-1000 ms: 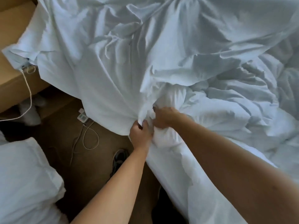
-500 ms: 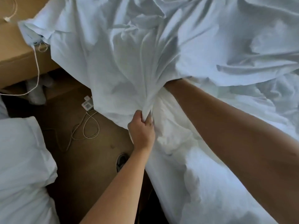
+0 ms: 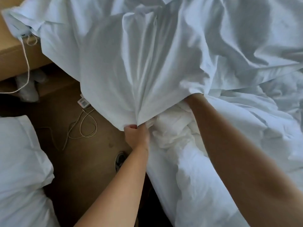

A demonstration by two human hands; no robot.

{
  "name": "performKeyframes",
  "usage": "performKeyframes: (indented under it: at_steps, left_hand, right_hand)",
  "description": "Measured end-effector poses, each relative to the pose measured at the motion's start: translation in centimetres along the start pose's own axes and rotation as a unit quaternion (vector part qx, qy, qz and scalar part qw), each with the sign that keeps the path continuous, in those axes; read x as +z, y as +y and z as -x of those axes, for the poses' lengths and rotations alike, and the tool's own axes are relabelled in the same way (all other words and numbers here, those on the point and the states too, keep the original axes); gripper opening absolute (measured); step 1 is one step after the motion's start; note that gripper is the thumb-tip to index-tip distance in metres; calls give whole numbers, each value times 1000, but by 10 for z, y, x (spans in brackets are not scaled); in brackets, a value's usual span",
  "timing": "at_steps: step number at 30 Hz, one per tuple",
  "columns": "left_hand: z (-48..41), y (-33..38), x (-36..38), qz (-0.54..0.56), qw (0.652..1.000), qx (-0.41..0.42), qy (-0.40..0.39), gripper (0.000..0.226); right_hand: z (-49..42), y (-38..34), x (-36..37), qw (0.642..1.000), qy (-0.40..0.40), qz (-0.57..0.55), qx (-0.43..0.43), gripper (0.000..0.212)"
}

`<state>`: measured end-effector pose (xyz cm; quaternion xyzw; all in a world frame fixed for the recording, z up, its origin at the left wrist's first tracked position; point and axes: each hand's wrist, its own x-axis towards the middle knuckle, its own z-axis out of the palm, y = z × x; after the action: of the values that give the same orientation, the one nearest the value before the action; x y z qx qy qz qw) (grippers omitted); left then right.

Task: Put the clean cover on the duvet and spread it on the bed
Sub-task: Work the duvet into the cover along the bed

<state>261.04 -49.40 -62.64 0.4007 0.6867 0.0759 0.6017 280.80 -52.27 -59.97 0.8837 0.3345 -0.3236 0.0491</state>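
My left hand [image 3: 136,136] pinches the gathered edge of the cover [image 3: 147,63]; the cloth fans out toward 12 o'clock. Right forearm [image 3: 229,153] goes under it at 2 o'clock. Right hand hidden, grip cannot be told. Duvet [image 3: 177,128] bunched at 3 o'clock, touching my left hand.

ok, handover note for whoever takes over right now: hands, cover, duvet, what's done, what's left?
Left hand: fingers grip the gathered edge of the cover, holding its opening up.
Right hand: hidden inside the cover; only the right forearm shows, entering at the opening.
Duvet: bunched just at the opening, mostly outside the cover as far as can be seen.
Done: cover open, right arm inside.
Left: feed the duvet in, seat the corners, close, spread it out.
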Motion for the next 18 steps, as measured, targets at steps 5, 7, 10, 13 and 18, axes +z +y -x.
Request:
performKeyframes:
  at_steps: [5,7,10,13,18]
  left_hand:
    - [-11,-7,19,33,981,-84,-169,16]
    - [-13,-5,22,51,987,-12,-155,31]
    - [-14,-5,28,9,984,74,-160,36]
    - [-11,-5,26,-26,981,159,-109,34]
    - [-8,-9,16,4,990,90,-105,17]
  right_hand:
    - [-10,3,-23,992,-71,-71,72,23]
    - [-6,-7,-45,984,-119,-42,122,66]
    - [-15,-5,-64,979,-117,-117,121,66]
    - [-20,-3,-56,992,-11,-120,32,51]
    - [16,9,-8,994,71,46,69,67]
